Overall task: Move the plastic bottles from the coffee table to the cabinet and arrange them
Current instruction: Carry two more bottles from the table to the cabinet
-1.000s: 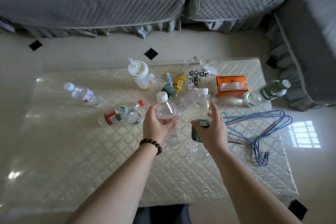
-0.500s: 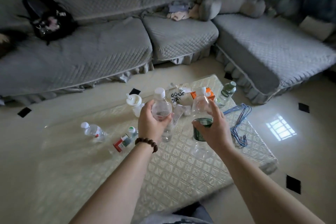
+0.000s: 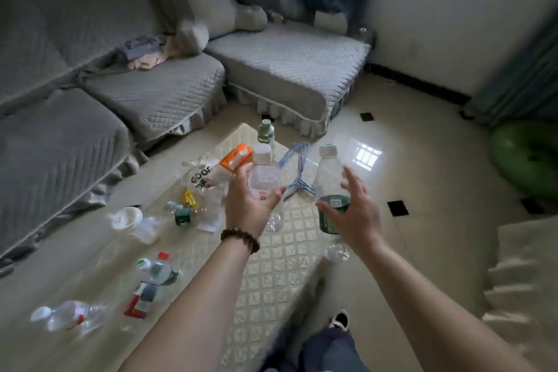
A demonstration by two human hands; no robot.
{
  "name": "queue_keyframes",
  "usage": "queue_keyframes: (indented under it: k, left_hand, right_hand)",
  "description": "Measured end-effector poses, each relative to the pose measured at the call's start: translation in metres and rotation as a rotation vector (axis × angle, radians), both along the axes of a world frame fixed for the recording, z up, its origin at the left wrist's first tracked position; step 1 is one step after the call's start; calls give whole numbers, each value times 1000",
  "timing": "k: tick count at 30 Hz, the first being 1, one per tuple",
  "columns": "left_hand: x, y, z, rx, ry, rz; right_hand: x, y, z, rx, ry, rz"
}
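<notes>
Carry step; left hand [image 3: 250, 205] fingers wrap clear bottle [image 3: 265, 181], right hand [image 3: 351, 208] grips green-label bottle [image 3: 329, 190]; next, find cabinet.

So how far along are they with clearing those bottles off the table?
Barely started: no cabinet is in view, so nothing looks put away. In hand: the left hand holds a clear white-capped bottle, and the right hand holds a green-labelled bottle. Left on the coffee table: a red-labelled bottle, a green-capped bottle, a clear bottle and another at the far end.

Both forearms outstretched, left hand [image 3: 252, 205] and right hand [image 3: 351, 210] each gripping upright.
</notes>
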State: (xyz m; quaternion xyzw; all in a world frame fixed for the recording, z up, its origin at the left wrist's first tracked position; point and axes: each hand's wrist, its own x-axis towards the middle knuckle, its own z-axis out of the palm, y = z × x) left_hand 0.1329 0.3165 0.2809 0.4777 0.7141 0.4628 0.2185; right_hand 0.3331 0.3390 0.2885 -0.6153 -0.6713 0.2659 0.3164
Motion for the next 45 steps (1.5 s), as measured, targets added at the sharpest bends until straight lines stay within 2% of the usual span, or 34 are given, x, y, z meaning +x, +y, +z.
queue_keyframes:
  k: [15,26,36,45]
  left_hand:
    - [313,32,17,16,27,-713]
    - [559,-5,21,-35,23,-1031]
    - [707,-13,-4,-128,11,-1234]
    - [825,51,-41,-158,92,-1421]
  right_hand:
    - [278,-104,4,59,62,-722]
    - [479,-184,-1,46,44,-1011]
    - [582,-220,-25,40,119,-1291]
    - [654,-170,-62,-35,134,-1519]
